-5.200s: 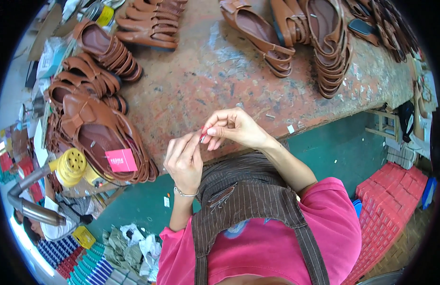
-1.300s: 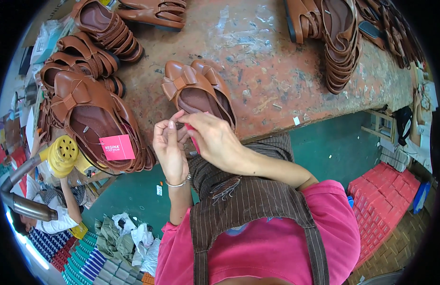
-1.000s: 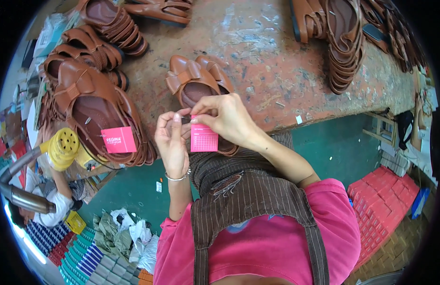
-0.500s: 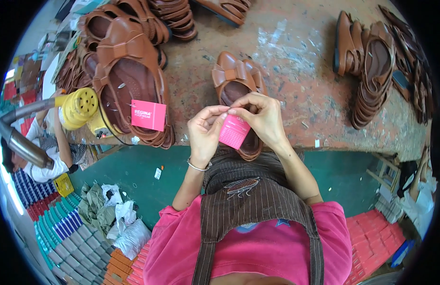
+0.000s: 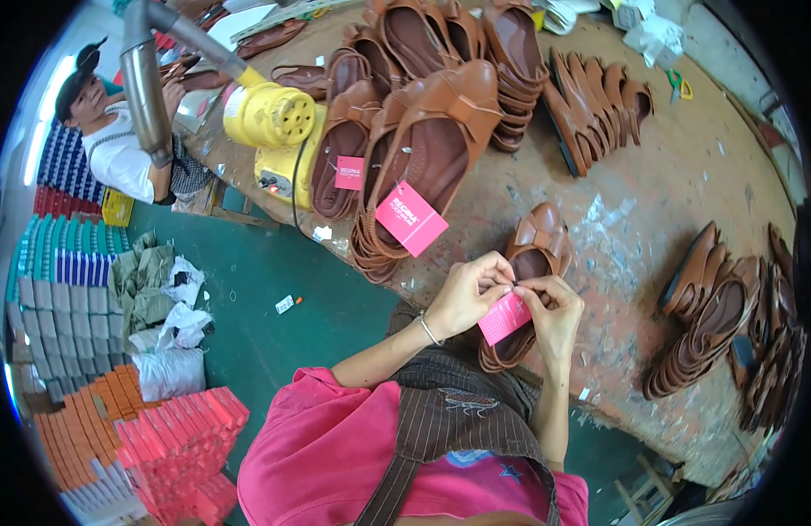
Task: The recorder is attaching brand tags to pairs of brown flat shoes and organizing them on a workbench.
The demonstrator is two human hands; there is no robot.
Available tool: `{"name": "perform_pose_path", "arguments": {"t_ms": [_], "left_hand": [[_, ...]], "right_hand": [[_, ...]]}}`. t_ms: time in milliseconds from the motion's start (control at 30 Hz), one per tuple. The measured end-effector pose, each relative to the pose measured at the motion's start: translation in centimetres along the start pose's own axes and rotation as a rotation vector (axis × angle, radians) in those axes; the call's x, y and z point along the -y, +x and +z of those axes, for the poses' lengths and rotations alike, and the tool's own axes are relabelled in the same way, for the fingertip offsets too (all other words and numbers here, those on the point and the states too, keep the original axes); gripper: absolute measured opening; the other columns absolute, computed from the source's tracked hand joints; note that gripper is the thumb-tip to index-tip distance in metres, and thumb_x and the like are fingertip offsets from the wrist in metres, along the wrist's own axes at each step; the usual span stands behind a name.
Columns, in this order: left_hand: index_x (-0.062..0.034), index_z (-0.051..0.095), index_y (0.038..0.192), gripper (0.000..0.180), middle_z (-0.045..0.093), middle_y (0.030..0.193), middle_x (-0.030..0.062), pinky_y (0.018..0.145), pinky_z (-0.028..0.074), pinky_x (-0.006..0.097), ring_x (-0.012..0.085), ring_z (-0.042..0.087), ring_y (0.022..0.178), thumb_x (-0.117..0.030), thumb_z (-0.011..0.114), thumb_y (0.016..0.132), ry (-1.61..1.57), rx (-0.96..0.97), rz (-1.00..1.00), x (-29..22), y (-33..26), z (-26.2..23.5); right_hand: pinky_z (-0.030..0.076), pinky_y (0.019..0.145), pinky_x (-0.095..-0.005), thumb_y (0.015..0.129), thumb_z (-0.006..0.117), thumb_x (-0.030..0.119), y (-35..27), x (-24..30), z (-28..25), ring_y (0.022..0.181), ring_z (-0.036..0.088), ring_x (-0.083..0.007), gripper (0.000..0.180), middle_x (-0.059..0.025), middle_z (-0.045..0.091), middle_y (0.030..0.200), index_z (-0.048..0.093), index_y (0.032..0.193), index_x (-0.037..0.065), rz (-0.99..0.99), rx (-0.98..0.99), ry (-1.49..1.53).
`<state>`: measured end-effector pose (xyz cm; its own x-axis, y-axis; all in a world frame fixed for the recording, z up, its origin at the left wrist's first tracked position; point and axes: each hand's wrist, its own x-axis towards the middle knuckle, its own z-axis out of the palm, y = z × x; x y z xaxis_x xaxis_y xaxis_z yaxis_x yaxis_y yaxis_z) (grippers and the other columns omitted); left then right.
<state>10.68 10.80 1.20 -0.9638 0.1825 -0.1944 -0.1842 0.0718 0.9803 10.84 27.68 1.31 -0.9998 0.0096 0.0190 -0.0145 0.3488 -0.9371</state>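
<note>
A pair of brown leather bow shoes (image 5: 540, 238) rests at the front edge of the workbench, toes pointing away. Over its opening, my left hand (image 5: 469, 296) and my right hand (image 5: 554, 316) meet, with thumbs and fingertips pinched together. They grip a pink hang tag (image 5: 503, 321) at its upper corner; whatever fastener is between the fingertips is too small to make out. To the left lies a stack of brown shoes (image 5: 475, 101) bearing a larger-looking pink tag (image 5: 410, 219). Another tagged shoe (image 5: 335, 145) sits beside that stack.
A yellow blower-like machine (image 5: 287, 123) with a metal pipe stands left on the workbench (image 5: 616, 289). More shoes (image 5: 716, 316) are piled at the right. Green-handled scissors (image 5: 681, 85) lie at the back. Another person (image 5: 129, 140) is at far left, above stacked boxes (image 5: 177, 438).
My view has turned left, so the bench appears tilted and its things sit farther right. Both hands stay pinched at the tag over the same shoes.
</note>
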Motion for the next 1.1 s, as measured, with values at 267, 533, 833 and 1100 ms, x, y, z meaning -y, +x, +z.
{"name": "perform_pose_path", "arguments": {"t_ms": [267,533,833,1100], "left_hand": [[0.0012,0.056,0.096,0.011,0.069,0.086,0.0089,0.074,0.054,0.029,0.0118,0.068,0.087,0.005,0.063,0.088,-0.003,0.056,0.026,0.0,-0.1,-0.5],[0.0015,0.056,0.089,0.012,0.066,0.079,0.0155,0.065,0.051,0.036,0.0272,0.069,0.076,0.004,0.064,0.081,0.291,0.117,0.212,-1.0,0.4,-0.8],[-0.0014,0.052,0.086,0.015,0.061,0.079,0.0021,0.072,0.052,0.026,0.0077,0.061,0.082,0.010,0.062,0.082,-0.015,0.172,0.056,0.9,1.0,-1.0],[-0.0017,0.058,0.107,0.032,0.067,0.076,0.0073,0.054,0.047,0.029,0.0122,0.061,0.057,-0.014,0.076,0.084,0.373,-0.320,0.178,-0.6,-0.5,0.6]], "right_hand": [[0.034,0.050,-0.0239,0.073,0.078,0.000,0.1,0.1,-0.1,0.053,0.043,-0.0053,0.009,-0.0025,0.062,0.070,0.072,0.080,-0.001,0.027,0.065,-0.025],[0.039,0.052,-0.0257,0.072,0.079,0.001,0.9,1.0,-1.3,0.054,0.049,-0.0085,0.011,-0.0053,0.065,0.071,0.071,0.079,-0.002,-0.020,0.193,-0.165],[0.047,0.058,-0.0266,0.071,0.079,0.000,1.5,1.7,-1.3,0.059,0.061,-0.0132,0.010,-0.0091,0.067,0.068,0.075,0.081,0.000,-0.086,0.245,-0.145],[0.046,0.057,-0.0258,0.082,0.075,0.006,-1.1,0.5,-1.0,0.061,0.057,-0.0111,0.019,-0.0089,0.067,0.074,0.075,0.100,0.002,-0.047,-0.070,-0.063]]}}
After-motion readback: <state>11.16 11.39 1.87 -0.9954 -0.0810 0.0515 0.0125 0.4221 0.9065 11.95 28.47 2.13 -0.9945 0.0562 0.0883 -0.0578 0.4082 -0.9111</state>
